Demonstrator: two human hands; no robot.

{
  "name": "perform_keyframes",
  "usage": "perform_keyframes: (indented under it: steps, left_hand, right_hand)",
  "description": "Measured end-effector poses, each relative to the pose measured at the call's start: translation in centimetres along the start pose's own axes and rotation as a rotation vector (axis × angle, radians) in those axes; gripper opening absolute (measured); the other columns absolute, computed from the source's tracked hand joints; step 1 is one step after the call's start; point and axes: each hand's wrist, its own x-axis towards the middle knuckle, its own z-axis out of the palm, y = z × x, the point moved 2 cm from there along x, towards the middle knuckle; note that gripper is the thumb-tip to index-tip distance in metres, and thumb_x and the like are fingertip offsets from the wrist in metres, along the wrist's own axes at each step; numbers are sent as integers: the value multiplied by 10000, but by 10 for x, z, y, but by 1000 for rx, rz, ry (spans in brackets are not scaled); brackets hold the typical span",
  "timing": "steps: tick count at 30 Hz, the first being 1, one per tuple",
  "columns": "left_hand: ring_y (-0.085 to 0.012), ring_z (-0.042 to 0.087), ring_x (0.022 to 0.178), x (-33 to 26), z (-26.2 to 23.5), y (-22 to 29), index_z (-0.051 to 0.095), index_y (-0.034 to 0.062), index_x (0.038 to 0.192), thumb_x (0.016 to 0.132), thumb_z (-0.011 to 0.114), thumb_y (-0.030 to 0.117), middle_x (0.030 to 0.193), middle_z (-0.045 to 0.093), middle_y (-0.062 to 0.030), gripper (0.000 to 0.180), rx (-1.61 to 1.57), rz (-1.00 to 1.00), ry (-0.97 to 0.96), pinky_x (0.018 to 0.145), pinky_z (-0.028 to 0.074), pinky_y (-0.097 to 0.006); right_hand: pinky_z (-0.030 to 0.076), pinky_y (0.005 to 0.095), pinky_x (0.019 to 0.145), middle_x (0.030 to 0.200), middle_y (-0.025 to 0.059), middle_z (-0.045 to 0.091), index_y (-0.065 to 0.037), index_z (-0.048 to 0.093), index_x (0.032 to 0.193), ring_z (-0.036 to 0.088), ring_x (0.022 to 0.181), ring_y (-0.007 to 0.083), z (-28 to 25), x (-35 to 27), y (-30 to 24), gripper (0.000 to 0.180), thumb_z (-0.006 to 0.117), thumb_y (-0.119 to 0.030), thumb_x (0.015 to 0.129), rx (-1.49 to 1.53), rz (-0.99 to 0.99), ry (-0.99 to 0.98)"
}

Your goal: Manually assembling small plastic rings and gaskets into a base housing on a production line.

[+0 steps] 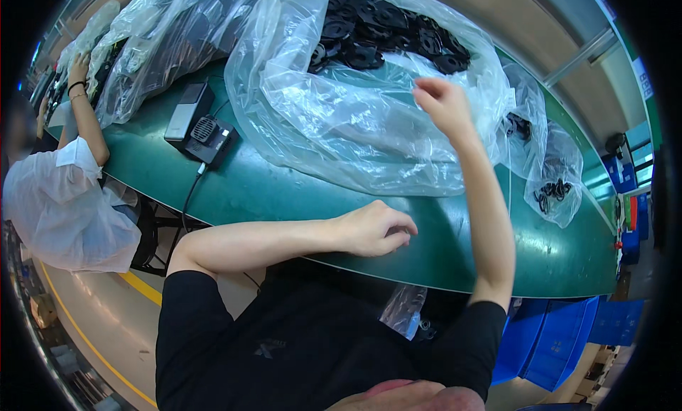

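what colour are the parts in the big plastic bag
Black parts, seen through the clear bag in the head view.

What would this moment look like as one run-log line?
left hand: curled on green table edge | right hand: raised at clear plastic bag | bag: black round parts | co-worker: left

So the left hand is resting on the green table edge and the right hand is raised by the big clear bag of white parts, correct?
Not quite: the head view shows black parts in the clear bag, not white. The left hand does rest on the green table edge, and the right hand is raised by the bag.
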Motion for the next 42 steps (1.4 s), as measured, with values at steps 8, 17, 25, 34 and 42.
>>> perform_keyframes:
  steps: [8,17,25,34,42]
  left_hand:
    - [-247,659,706,-6,-4,1,623,-24,950,813,530,62,784,667,-140,186,135,50,33,673,517,-319]
    - [-183,664,721,-5,-8,2,615,-30,972,846,517,81,818,675,-120,195,-41,-83,21,683,520,-294]
    - [-188,640,794,3,-22,-8,547,-19,1050,957,410,270,903,639,-130,334,-1203,-428,158,730,517,-287]
    - [-154,629,846,6,-4,-1,551,9,1074,856,599,69,955,633,-88,231,-1050,-419,71,781,503,-257]
    - [-145,619,861,8,-9,-5,521,35,1111,836,618,25,952,632,-77,292,-1039,-427,299,804,499,-287]
  right_hand:
    - [481,398,833,957,257,633,93,647,885,604,939,390,113,109,0,633,682,-510,696,-416,324,-103]
    - [436,223,488,660,24,583,2,634,874,532,518,84,49,73,-13,186,684,-151,781,373,295,88]
    - [500,278,649,807,71,657,-21,673,883,615,697,173,-31,-106,-82,213,613,54,692,194,-266,-323]
    - [516,324,697,1006,56,651,-77,681,924,606,862,254,-48,-199,-68,332,647,31,612,-186,-444,-186]
    - [500,285,672,827,115,686,-41,694,924,647,690,179,-156,-105,100,195,645,-124,755,-351,166,360]
